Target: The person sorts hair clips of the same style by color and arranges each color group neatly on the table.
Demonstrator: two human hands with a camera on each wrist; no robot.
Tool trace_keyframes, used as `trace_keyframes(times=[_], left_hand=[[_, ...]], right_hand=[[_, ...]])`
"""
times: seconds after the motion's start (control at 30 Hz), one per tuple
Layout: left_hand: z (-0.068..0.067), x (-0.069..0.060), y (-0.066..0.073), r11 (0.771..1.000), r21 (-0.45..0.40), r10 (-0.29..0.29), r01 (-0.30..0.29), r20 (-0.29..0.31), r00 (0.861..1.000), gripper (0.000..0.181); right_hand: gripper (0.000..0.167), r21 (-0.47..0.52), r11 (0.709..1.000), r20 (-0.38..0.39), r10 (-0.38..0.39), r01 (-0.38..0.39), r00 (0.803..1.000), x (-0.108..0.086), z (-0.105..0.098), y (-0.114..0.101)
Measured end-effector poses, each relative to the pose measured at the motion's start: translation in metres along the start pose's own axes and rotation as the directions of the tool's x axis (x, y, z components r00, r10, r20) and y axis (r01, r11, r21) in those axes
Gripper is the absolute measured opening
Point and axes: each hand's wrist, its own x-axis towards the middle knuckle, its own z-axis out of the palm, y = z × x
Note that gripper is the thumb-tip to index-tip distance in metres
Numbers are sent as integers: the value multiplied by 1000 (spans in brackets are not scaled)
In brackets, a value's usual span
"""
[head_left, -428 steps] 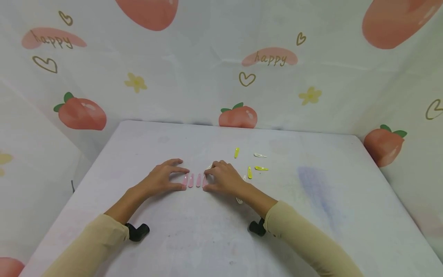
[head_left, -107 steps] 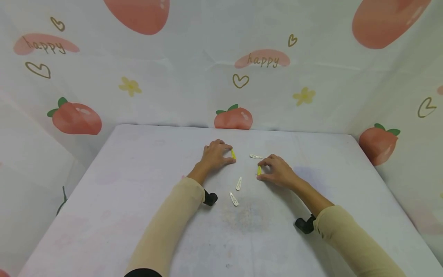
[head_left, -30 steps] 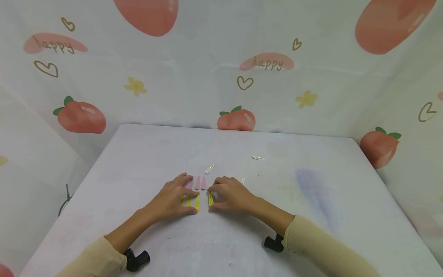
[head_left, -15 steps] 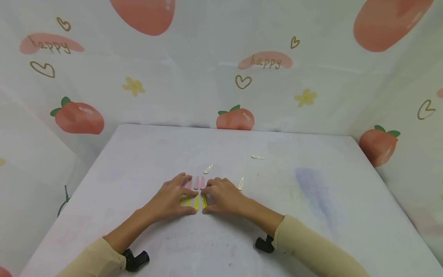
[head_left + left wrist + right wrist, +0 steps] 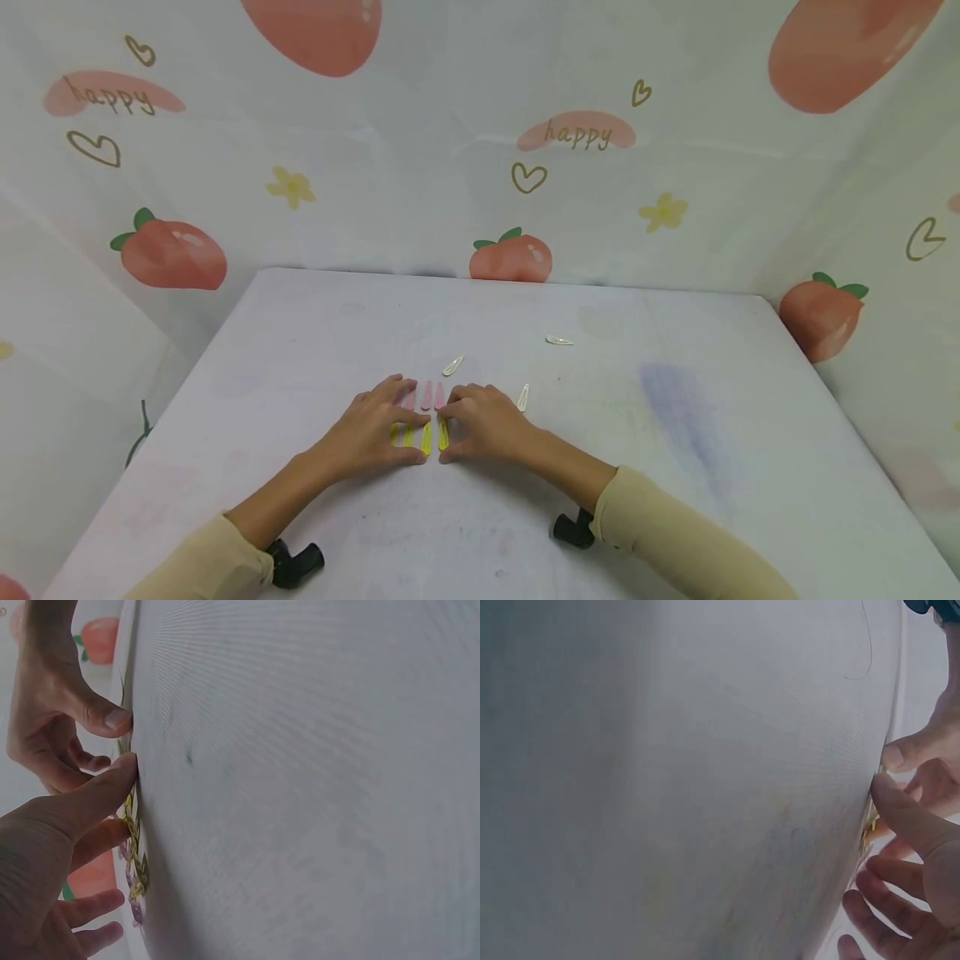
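My left hand (image 5: pixel 367 429) pinches a yellow snap hair clip (image 5: pixel 426 437) between thumb and index finger, flat on the table. Beside it, slightly to the right, my right hand (image 5: pixel 491 425) pinches another yellow hair clip (image 5: pixel 443 435) the same way. Two more yellow clips (image 5: pixel 408 435) lie under the left hand's arch, partly covered. Behind this row stand pink hair clips (image 5: pixel 427 396), some hidden by the left fingers. In the left wrist view, both thumbs nearly meet at table level, with yellow and pink clips (image 5: pixel 135 870) seen edge-on beyond.
Pale white clips lie apart: one behind the pink row (image 5: pixel 453 366), one right of the right hand (image 5: pixel 522 397), one farther back (image 5: pixel 558 340). The white table (image 5: pixel 600 500) meets a peach-printed cloth (image 5: pixel 420 167) at its far edge.
Earlier the hands took yellow clips from farther back and carried them to the row before the pink clips. In the last second the right hand slid its clip left, closer to the left hand's clip.
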Motion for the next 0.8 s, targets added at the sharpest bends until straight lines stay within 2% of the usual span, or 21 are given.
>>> trace_keyframes(times=[0.13,0.23,0.37,0.43,0.57,0.7,0.8], left_hand=[[0,0,0,1000,-1,-4,4,-1,1000,47],[-1,0,0,1000,-2,-8,8,6,1000,47],[-1,1,2,1000,-3,-18,18,17,1000,47],[0,2,2,1000,-6,-23,23,21,1000,47],[0,2,3,1000,-7,-27,27,20,999,47],[0,2,2,999,-10,-32,33,23,999,47],[0,2,2,999,-13,-37,37,26,999,47]], right_hand=[[56,-2,1000,-5,-12,12,1000,-2,-4,0],[55,6,1000,-5,10,-10,1000,-5,-11,4],[51,54,990,-11,133,-132,991,-10,-23,22],[50,88,973,-20,217,-215,976,-15,-30,38],[47,129,930,-60,355,-345,933,-31,-40,79],[45,148,886,-82,454,-439,887,-47,-49,115],[45,138,862,-83,502,-488,861,-54,-53,133]])
